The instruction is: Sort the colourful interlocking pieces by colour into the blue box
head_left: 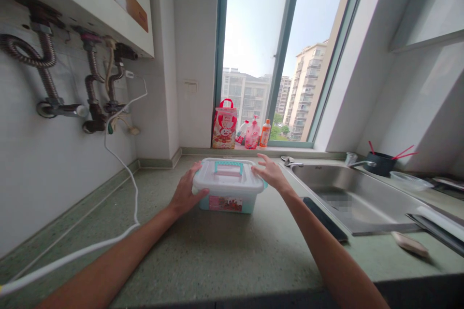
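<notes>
A small plastic storage box (228,200) with a translucent white lid and a teal handle (228,166) stands on the green speckled counter (217,251), in the middle. My left hand (185,192) grips the box's left side, thumb over the lid edge. On the lid's right edge rests my right hand (270,173), its fingers stretched out and apart. Both forearms reach in from the bottom of the view.
A steel sink (348,198) with a tap (353,160) lies to the right, a dark flat slab (324,218) beside it. A red-and-white bag (224,125) and bottles (258,133) stand on the window sill. A white cable (134,188) hangs from wall pipes at left.
</notes>
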`<control>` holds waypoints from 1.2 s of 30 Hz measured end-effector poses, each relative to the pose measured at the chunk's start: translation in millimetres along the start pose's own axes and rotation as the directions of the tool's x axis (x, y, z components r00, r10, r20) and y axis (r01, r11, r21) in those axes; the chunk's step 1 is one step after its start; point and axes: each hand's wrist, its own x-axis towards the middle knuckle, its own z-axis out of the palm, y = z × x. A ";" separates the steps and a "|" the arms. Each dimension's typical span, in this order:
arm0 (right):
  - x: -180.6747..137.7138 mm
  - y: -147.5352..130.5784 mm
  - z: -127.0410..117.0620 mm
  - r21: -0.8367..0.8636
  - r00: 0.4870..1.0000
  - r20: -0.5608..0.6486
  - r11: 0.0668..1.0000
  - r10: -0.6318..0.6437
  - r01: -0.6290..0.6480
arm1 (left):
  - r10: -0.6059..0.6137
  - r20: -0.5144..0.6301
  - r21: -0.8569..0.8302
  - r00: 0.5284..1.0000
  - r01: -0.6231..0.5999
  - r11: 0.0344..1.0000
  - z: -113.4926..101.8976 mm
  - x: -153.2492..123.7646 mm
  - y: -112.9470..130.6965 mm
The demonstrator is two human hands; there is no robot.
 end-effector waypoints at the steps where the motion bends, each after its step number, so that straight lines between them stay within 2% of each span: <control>1: -1.5 -3.3 -1.7 -0.024 0.999 -0.044 0.999 -0.023 0.022 | -0.003 0.000 -0.012 1.000 0.003 1.000 0.0 0.0 0.1; 3: -4.8 -10.1 -1.2 -0.021 0.997 -0.069 1.000 -0.018 0.017 | -0.009 -0.005 -0.048 1.000 0.009 0.999 0.4 -0.3 1.2; 7: -12.6 -23.6 14.3 0.140 1.000 0.007 0.990 -0.016 0.015 | -0.041 -0.016 -0.110 0.999 0.039 0.993 3.5 -1.4 4.5; 11: -23.5 -37.0 25.1 0.250 0.972 0.033 0.943 -0.234 0.219 | -0.047 -0.027 -0.147 0.999 0.043 0.988 7.3 -2.6 5.5; 13: -28.4 -41.2 23.1 0.279 0.947 0.087 0.921 -0.308 0.274 | -0.057 -0.038 -0.182 0.998 0.049 0.982 7.9 -3.0 4.7; 16: -32.8 -42.7 17.7 0.305 0.898 0.173 0.889 -0.404 0.341 | -0.075 -0.030 -0.210 0.997 0.067 0.975 7.4 -2.1 0.5; 18: -34.5 -41.7 17.5 0.266 0.855 0.150 0.853 -0.497 0.450 | -0.104 -0.011 -0.224 0.995 0.098 0.970 7.7 0.2 -5.9; 21: -36.6 -40.2 24.2 0.103 0.765 0.122 0.775 -0.632 0.624 | -0.265 -0.025 -0.248 0.964 0.251 0.936 10.5 6.0 -22.4; 24: -37.1 -40.0 33.5 -0.053 0.706 0.156 0.707 -0.691 0.705 | -0.518 -0.050 -0.247 0.854 0.491 0.835 14.2 11.4 -41.6; 26: -36.1 -40.4 37.7 -0.147 0.718 0.156 0.703 -0.678 0.695 | -0.588 -0.046 -0.238 0.808 0.563 0.792 16.1 12.8 -50.3; 27: -35.3 -40.6 38.9 -0.190 0.734 0.152 0.710 -0.662 0.678 | -0.584 -0.044 -0.229 0.811 0.560 0.796 16.9 12.7 -52.6; 32: -29.7 -38.0 35.0 -0.385 0.836 0.122 0.751 -0.535 0.537 | -0.451 -0.023 -0.138 0.892 0.444 0.885 19.2 8.7 -48.8; 36: -21.6 -23.0 19.8 -0.526 0.927 0.059 0.778 -0.371 0.345 | -0.435 0.023 -0.107 0.900 0.435 0.894 18.5 7.7 -45.6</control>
